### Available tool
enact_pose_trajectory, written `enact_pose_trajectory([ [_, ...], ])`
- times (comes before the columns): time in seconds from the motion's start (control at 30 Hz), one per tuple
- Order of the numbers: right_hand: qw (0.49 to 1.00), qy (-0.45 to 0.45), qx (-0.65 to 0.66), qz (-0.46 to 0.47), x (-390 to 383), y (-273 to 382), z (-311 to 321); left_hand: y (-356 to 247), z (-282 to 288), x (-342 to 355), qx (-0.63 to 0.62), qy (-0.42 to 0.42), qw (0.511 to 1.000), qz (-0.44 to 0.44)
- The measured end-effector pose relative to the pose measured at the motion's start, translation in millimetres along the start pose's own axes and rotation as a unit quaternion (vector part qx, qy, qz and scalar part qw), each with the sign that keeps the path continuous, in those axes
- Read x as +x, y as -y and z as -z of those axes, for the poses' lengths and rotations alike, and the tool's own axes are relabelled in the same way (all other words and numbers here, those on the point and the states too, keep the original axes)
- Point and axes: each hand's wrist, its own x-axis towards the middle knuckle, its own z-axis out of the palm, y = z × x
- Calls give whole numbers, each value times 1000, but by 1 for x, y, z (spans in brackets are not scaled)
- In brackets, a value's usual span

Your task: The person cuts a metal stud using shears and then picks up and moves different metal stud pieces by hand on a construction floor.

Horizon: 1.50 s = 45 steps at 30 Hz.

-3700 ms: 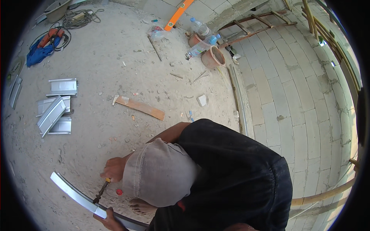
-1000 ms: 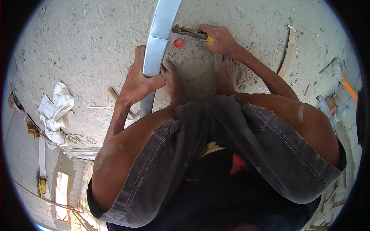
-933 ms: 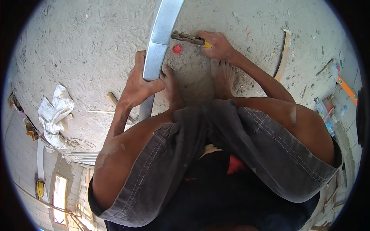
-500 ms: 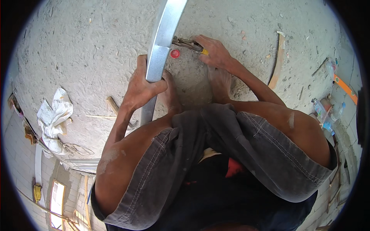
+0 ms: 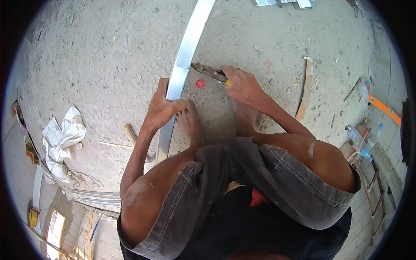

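A long shiny metal profile (image 5: 187,50) runs from the top of the view down past my left foot, with an overlapping joint partway along it. My left hand (image 5: 162,107) is closed around the profile below that joint, thumb across its face. My right hand (image 5: 244,88) is wrapped round the yellow handles of a pair of metal pliers (image 5: 211,72). The jaws of the pliers meet the right edge of the profile at the joint; whether they bite on it I cannot make out. A small red ring-shaped cap (image 5: 199,83) lies on the ground just below the pliers.
Dusty ground surrounds my bare feet. A hammer (image 5: 131,134) lies left of my left forearm, near a crumpled white sack (image 5: 65,134). To the right are a curved wooden strip (image 5: 305,89), an orange level (image 5: 385,110) and plastic bottles (image 5: 356,136). More metal profiles (image 5: 97,197) lie lower left.
My view has tilted, so the hands, profile and pliers appear lower in the picture. Both hands keep their grips, and the pliers remain at the joint.
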Motion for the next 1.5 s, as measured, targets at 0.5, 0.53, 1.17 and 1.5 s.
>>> enact_pose_trajectory([
  [0.5,947,-104,-302,-28,-47,-71,65,13,51,-24,-527,122,841,-24],
  [0.53,943,-105,-315,-31,-46,-63,81,2,43,-23,-571,184,795,-86],
  [1.17,878,-48,-215,425,141,126,216,-13,40,-26,-555,200,806,-39],
  [1.5,881,-54,-143,447,160,92,176,7,17,3,-619,320,712,-84],
])
